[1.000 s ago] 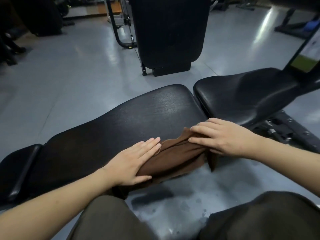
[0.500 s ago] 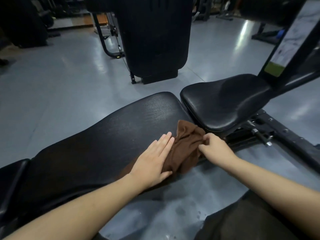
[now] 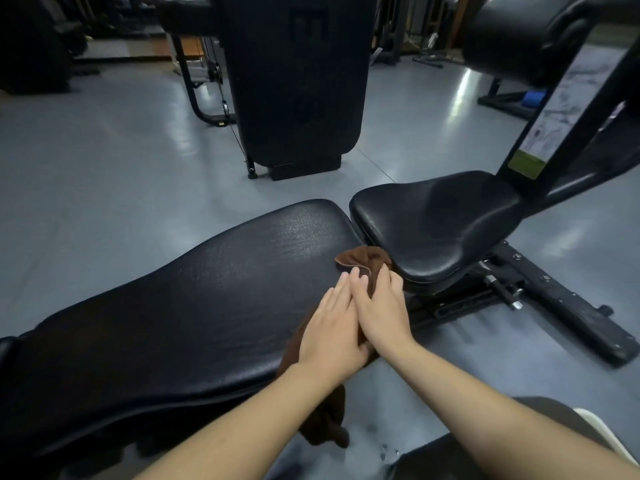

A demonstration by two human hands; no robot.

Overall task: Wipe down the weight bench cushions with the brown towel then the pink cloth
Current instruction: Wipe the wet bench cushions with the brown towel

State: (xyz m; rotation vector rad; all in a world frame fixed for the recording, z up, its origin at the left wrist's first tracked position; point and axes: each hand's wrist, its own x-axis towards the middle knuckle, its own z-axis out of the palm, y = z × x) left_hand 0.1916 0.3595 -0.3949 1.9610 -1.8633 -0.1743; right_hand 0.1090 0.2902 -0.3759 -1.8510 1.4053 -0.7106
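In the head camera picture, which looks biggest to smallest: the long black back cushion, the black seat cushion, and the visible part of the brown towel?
1. Long black back cushion, though it lies nearest the camera.
2. Black seat cushion.
3. Brown towel, mostly hidden under both hands.

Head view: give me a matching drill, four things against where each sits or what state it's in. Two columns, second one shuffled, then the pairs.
Things
1. brown towel
2. seat cushion
3. long back cushion
4. left hand

Places or states
A. raised pad at the right, beyond the gap
B. flat on the towel, side by side with the right hand
C. bunched at the gap between the two cushions, one end hanging off the near edge
D. stretches from the left edge of the view to the gap

Pairs: 1-C, 2-A, 3-D, 4-B
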